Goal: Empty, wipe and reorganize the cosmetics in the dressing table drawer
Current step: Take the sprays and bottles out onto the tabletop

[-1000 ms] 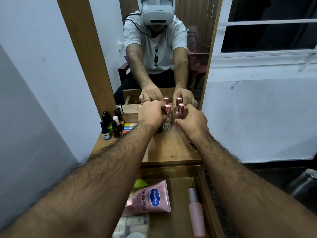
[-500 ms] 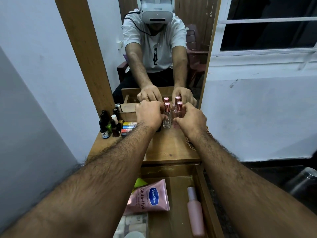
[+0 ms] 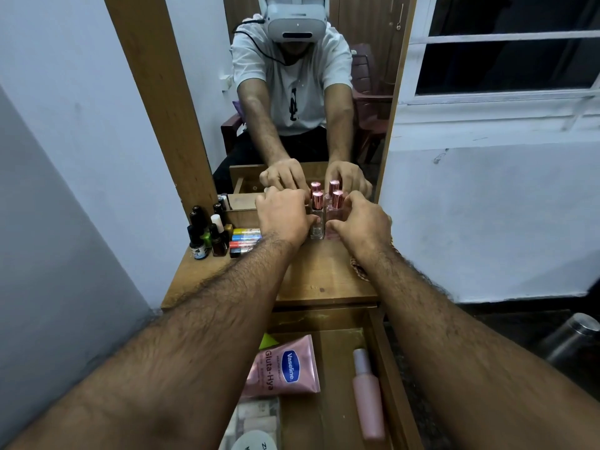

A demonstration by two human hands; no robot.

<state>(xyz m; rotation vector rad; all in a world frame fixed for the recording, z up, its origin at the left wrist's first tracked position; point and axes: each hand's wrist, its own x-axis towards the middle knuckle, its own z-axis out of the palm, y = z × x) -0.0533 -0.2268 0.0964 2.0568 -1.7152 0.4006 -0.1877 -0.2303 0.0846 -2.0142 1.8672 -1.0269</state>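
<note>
Two clear glass spray bottles with rose-gold caps stand side by side at the back of the dressing table top (image 3: 321, 280), against the mirror. My left hand (image 3: 282, 216) curls beside the left bottle (image 3: 317, 219), thumb pressed on its glass. My right hand (image 3: 362, 222) wraps its thumb and fingers around the right bottle (image 3: 337, 203). Below, the open drawer (image 3: 386, 362) holds a pink Vaseline tube (image 3: 285, 368), a pink bottle (image 3: 368, 397), a clear packet (image 3: 256, 420) and a white lid (image 3: 255, 444).
Several small dark nail polish bottles (image 3: 207, 235) and coloured lip balm sticks (image 3: 245, 238) sit at the table's left. A wooden box (image 3: 242, 211) stands behind them. A woven piece (image 3: 358, 269) lies under my right wrist. A steel vessel (image 3: 574, 339) stands on the floor at right.
My right hand has nudged the right bottle slightly left, closer to the left bottle. Both hands stay at the bottles.
</note>
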